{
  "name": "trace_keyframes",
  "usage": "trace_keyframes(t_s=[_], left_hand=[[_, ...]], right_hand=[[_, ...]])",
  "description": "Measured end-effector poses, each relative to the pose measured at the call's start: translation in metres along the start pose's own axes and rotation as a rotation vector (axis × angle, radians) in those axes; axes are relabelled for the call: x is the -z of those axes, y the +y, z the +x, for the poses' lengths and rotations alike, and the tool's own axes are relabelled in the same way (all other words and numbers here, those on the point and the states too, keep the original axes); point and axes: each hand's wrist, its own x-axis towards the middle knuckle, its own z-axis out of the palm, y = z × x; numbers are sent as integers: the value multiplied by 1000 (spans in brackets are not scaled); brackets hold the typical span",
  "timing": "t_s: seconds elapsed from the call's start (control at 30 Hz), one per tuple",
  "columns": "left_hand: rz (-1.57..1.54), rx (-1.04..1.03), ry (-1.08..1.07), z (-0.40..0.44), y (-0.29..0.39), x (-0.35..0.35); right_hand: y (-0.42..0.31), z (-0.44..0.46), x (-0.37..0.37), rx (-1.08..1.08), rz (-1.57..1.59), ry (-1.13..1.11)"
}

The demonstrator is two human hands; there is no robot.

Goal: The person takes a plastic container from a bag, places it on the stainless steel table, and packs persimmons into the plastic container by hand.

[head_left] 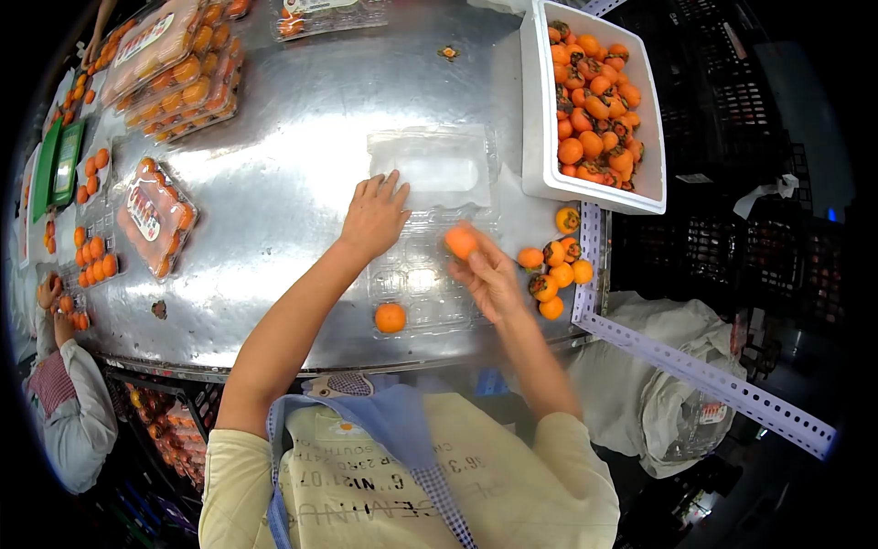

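A clear plastic clamshell box (416, 279) lies opened out on the metal table in front of me, its lid (430, 146) toward the far side. One orange persimmon (390, 317) sits in the near left corner of its compartmented tray. My left hand (375, 217) rests with fingers apart at the left edge, near where lid and tray meet. Over the tray's right side, my right hand (489, 277) grips another persimmon (461, 241) at its fingertips. Several loose persimmons (543, 288) lie on the table just right of the right hand.
A white foam box (540, 137) full of persimmons stands at the back right. Filled packs (178, 78) are stacked back left, with a single pack (155, 218) nearer. A green scale (64, 165) and another person's hands (50, 293) are far left. A perforated metal rail (704, 384) borders the right.
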Motion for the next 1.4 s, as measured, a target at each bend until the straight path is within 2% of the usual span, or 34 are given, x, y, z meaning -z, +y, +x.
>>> trace_keyframes(t_s=[0.07, 0.17, 0.23, 0.27, 0.3, 0.33, 0.37, 0.4, 0.5, 0.57, 0.63, 0.67, 0.77, 0.87, 0.97, 1.07, 1.17, 1.27, 1.37, 1.4], left_hand=[[25, -8, 12, 0, -2, -5], [42, -9, 6, 0, -2, -3], [42, -10, 0, 0, -1, -3], [43, -12, -1, 0, -1, -3], [45, -15, -1, 0, -2, -3], [45, -13, -3, 0, -1, -1], [44, -12, -8, -1, 0, 0], [43, -10, -11, -1, 1, 0], [54, -11, 11, 2, -1, -2], [57, -16, 14, -2, -1, -5], [53, -22, 23, -1, -2, -3], [54, -22, 22, 0, -2, -2], [56, -14, 18, -1, -1, -3], [60, -13, 17, -1, 0, -4], [55, -21, 10, -1, -1, -3], [30, -32, 9, 1, 0, -3], [20, -30, 24, -2, -3, -5], [57, -29, 36, -1, -3, -8], [74, -36, 55, -2, -2, -11], [72, -31, 52, -2, -2, -11]], right_hand=[[4, 1, 2, 16, 5, 7], [-12, 6, 7, 183, -141, 117], [-55, 17, 21, 507, -424, 251], [-86, 20, 26, 588, -486, 360], [-115, 25, 44, 563, -473, 484], [-141, 25, 37, 706, -622, 573], [-160, 30, 46, 926, -1019, 699], [-170, 31, 48, 936, -1166, 904], [-170, 15, 41, 917, -1216, 838], [-140, 12, 44, 830, -1006, 616], [-113, -3, 51, 666, -1218, 713], [-105, -12, 56, 568, -1255, 710], [-76, -33, 80, 235, -1709, 659], [-59, -45, 84, 276, -1752, 611], [-54, -61, 84, 92, -1932, 695], [-26, -69, 108, 199, -2022, 585], [-15, -71, 115, 280, -1946, 633], [-31, -69, 78, 261, -1626, 664], [-38, -34, 55, 462, -1278, 441], [-35, -15, 47, 595, -1321, 397]])
